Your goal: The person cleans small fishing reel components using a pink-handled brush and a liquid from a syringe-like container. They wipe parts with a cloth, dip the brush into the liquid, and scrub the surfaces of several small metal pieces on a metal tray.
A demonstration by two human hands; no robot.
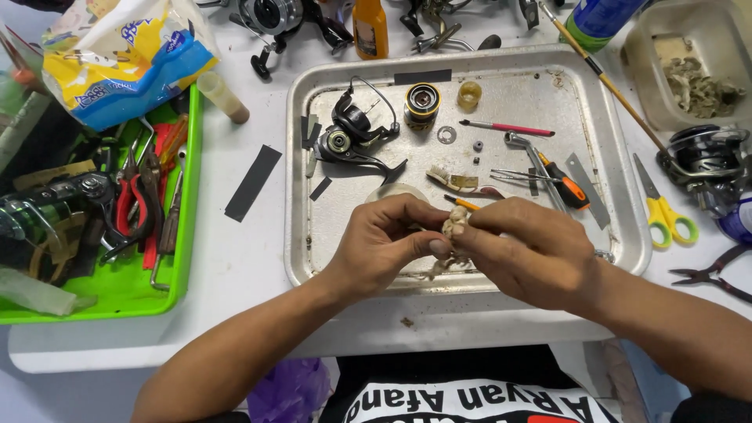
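Both hands working over the front edge of the metal tray (pixel 619 235) rn. My left hand (pixel 384 243) and right hand (pixel 525 251) are pinching the same thing between fingertips, a small wad of dirty tissue (pixel 454 223), w/ some small part wrapped inside it that I can't make out. An orange-tipped stick (pixel 464 203) is poking out just past my right fingers.

On the tray: black reel body (pixel 352 137) sitting at approx 11 o'clock from my hands, gold-and-black spool (pixel 423 103) at 12, small washer (pixel 446 135) just below it. Pink pen (pixel 507 128), tweezers (pixel 513 176) and an orange-handled screwdriver (pixel 565 182) lying at 1–2 o'clock.

Off the tray, green bin (pixel 188 235) full of pliers etc is sitting at 9 o'clock, yellow scissors (pixel 662 210) at 3, strip of black tape (pixel 253 182) between bin and tray.
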